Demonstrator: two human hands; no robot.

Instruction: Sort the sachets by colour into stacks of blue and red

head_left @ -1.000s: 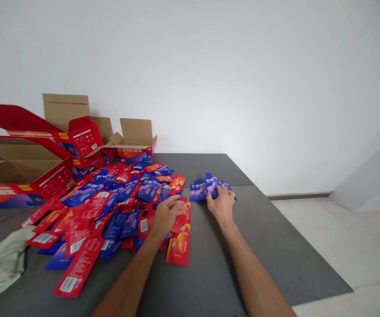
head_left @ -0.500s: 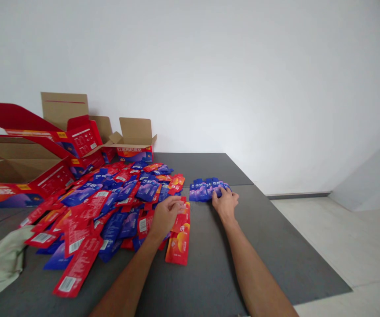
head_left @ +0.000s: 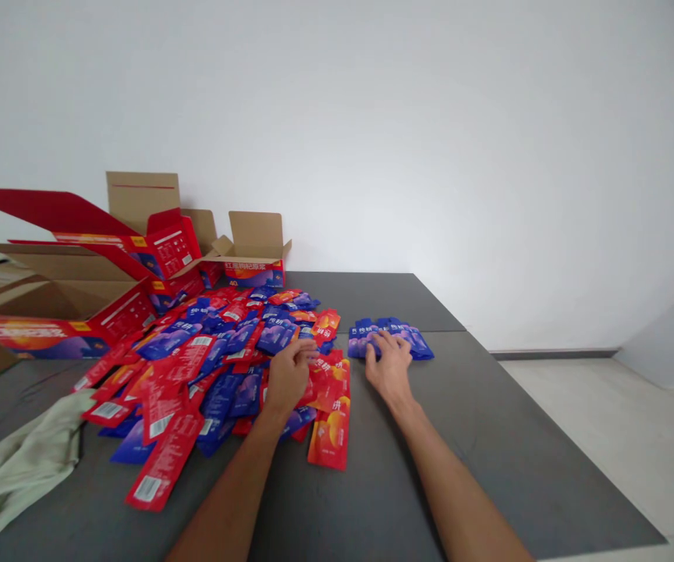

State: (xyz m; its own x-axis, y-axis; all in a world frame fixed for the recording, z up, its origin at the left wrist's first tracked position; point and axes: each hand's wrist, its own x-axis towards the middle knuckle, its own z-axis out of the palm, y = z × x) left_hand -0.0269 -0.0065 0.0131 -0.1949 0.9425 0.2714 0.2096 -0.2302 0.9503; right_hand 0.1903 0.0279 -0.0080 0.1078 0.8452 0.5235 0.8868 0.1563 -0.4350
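Observation:
My right hand rests on a short row of overlapping blue sachets, its fingers bent and apart. These sachets lie flat on the dark table, right of the big pile. Over the pile's right edge is my left hand, fingers loosely curved, with a gap by the thumb and nothing visibly gripped. Just beside it, red sachets with orange fruit prints lie overlapped in a column. The mixed pile of red and blue sachets spreads out to the left.
Open red cartons with brown insides stand at the back left; a smaller open carton is behind the pile. A pale green cloth lies front left. The dark table ends at a slanting right edge, with a white wall behind.
My right hand has shifted left along the blue sachets, uncovering their right end, where the row now reaches further right. My left hand has drawn slightly back left. The whole view has swung a little left.

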